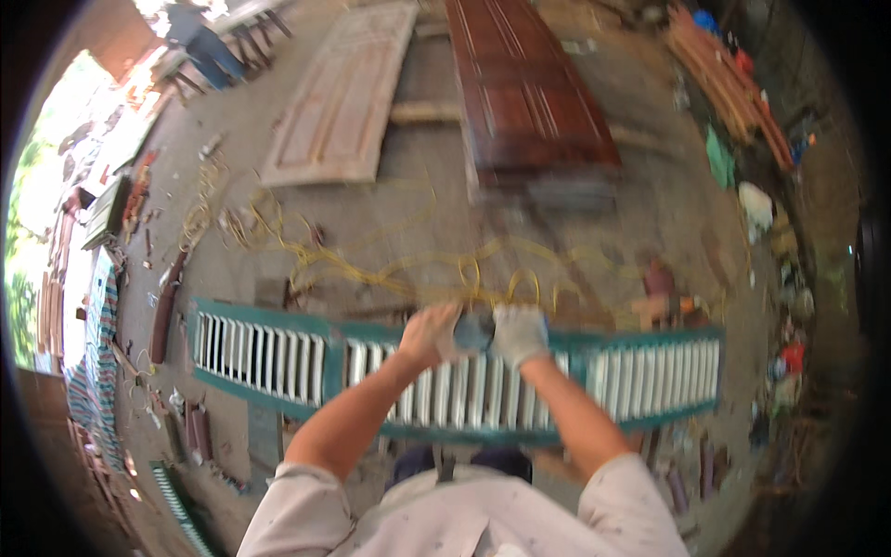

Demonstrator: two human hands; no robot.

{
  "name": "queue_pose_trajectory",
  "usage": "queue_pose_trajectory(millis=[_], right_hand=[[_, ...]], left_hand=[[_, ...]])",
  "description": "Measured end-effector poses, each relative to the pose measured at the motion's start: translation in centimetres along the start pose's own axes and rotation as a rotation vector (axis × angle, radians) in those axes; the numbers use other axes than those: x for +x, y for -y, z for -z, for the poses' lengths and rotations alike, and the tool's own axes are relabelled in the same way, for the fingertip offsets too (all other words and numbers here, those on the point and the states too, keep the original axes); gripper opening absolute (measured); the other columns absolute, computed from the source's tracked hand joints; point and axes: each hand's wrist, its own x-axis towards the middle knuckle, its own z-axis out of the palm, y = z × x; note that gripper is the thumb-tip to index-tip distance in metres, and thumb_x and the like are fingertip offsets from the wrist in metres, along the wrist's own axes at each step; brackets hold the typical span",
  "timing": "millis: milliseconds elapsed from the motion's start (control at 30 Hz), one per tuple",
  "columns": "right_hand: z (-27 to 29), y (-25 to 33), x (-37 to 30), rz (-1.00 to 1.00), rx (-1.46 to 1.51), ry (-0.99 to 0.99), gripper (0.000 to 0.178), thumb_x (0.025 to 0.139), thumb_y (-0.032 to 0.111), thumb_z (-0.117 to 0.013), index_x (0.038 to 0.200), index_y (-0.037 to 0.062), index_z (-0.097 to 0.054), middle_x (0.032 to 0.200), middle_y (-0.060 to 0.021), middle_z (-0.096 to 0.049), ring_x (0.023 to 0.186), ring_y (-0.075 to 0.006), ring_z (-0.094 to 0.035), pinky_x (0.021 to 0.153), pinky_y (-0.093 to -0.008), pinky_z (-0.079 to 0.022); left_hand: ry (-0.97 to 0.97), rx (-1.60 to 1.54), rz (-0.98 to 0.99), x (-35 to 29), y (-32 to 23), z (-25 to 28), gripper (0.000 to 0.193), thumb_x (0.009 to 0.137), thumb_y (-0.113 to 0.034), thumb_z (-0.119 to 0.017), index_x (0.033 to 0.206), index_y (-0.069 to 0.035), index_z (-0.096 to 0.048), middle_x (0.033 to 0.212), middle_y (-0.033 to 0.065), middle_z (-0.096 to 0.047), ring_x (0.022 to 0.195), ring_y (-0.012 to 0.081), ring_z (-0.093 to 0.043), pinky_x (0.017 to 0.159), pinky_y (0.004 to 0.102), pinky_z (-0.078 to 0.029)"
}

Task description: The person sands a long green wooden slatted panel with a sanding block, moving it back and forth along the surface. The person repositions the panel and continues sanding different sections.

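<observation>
Across the space before me lies a long slatted panel (334, 371) with a green frame and pale louvres. Over its far edge, near the middle, both my hands grip a small dark grey tool (474, 331) from either side; blur hides its exact kind. My left hand (431, 332) closes on its left side. On the right, my right hand (520, 334), in a pale glove, is wrapped round the other side. Just beyond the hands, yellow cord (371, 277) loops over the floor.
Farther off lie an unpainted panelled door (339, 102) and a glossy red-brown door (534, 88) on wooden supports. Planks (729, 79) are stacked at far right. Another person (206, 46) stands at far left. A dark pole (167, 306) lies left of the panel, near striped sheeting (104, 316).
</observation>
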Motion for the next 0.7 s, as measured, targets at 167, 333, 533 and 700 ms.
queue_pose_trajectory(millis=[167, 333, 533, 700], right_hand=[[0.5, 9.5, 4.4, 0.133, 0.06, -0.038, 0.02, 0.09, 0.025, -0.064, 0.098, 0.0113, -0.077, 0.095, -0.0154, -0.081, 0.09, -0.0345, -0.08, 0.079, -0.052, -0.058], [0.1, 13.2, 8.4, 0.145, 0.066, 0.028, 0.036, 0.086, 0.029, -0.068, 0.115, 0.0096, -0.077, 0.109, -0.0188, -0.082, 0.101, -0.0379, -0.08, 0.097, -0.0502, -0.06], [5.2, 15.8, 10.8, 0.331, 0.113, 0.307, 0.041, 0.08, 0.041, -0.076, 0.099, 0.0057, -0.082, 0.11, -0.0233, -0.08, 0.106, -0.0384, -0.079, 0.091, -0.05, -0.061], [5.7, 9.4, 9.5, 0.294, 0.106, 0.352, 0.091, 0.074, 0.057, -0.085, 0.15, 0.0179, -0.055, 0.129, -0.0205, -0.077, 0.121, -0.0387, -0.074, 0.103, -0.0502, -0.058]], left_hand=[[0.002, -0.006, 0.093, -4.1, 5.9, 7.6, 0.079, 0.068, -0.054, -0.096, 0.123, -0.007, -0.066, 0.115, 0.0166, -0.074, 0.113, 0.0414, -0.071, 0.096, 0.0513, -0.058], [0.074, -0.038, 0.083, -4.4, 11.0, 9.6, 0.09, 0.07, -0.062, -0.094, 0.137, -0.011, -0.066, 0.132, 0.0145, -0.072, 0.128, 0.0356, -0.068, 0.111, 0.0484, -0.053], [-0.005, -0.046, 0.171, -6.2, 12.5, 9.9, 0.076, 0.071, -0.051, -0.094, 0.124, -0.005, -0.065, 0.12, 0.0175, -0.07, 0.118, 0.0368, -0.068, 0.101, 0.047, -0.056], [-0.186, -0.207, 0.115, -3.2, 6.5, 6.9, 0.07, 0.064, -0.033, -0.098, 0.117, -0.005, -0.063, 0.115, 0.0173, -0.07, 0.111, 0.0402, -0.07, 0.096, 0.0487, -0.059]])
